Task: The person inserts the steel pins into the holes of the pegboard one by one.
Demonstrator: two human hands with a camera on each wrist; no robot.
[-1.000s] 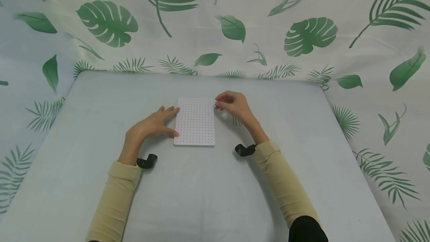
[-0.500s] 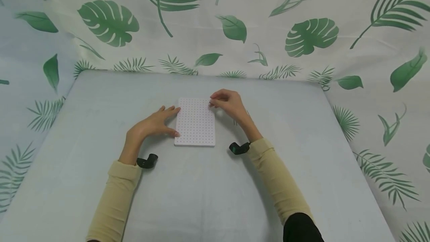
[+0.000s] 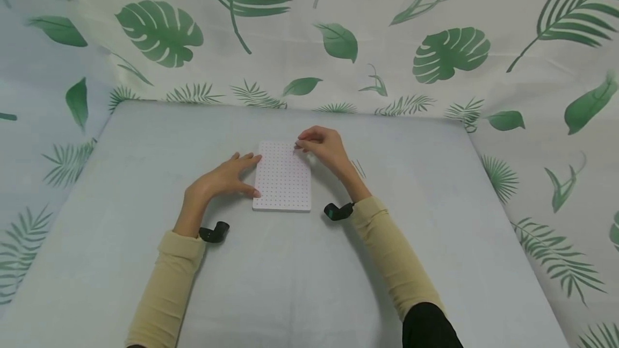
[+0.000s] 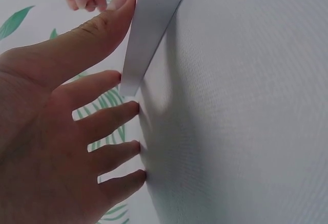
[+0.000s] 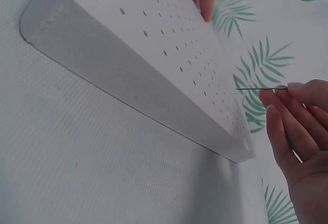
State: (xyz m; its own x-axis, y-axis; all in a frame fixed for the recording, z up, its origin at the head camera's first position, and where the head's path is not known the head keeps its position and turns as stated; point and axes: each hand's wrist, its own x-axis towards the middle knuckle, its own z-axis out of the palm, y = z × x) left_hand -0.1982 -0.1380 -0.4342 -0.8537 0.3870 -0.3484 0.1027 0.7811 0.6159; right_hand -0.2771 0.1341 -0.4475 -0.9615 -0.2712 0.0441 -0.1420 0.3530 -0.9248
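A white pegboard point(image 3: 282, 184) with rows of small holes lies flat on the table. My left hand point(image 3: 218, 179) is at its left side with fingers spread. In the left wrist view, the thumb and index finger touch the board's edge point(image 4: 148, 34), and the other fingertips rest on the table. My right hand point(image 3: 325, 146) is above the board's far right corner. It pinches a thin metal needle point(image 5: 256, 88) between thumb and fingers; in the right wrist view the needle points toward the board, apparently above its holes.
Several thin needle-like pieces point(image 3: 359, 168) lie on the white table point(image 3: 271, 283) beside the right wrist, partly hidden by it. A leaf-printed cloth point(image 3: 300, 58) hangs behind the table. Small black cameras point(image 3: 215, 232) are worn on both wrists.
My right hand has moved left, from beside the board's right edge to over its far right corner, with the needle pinched. The left hand stays on the board's left edge.
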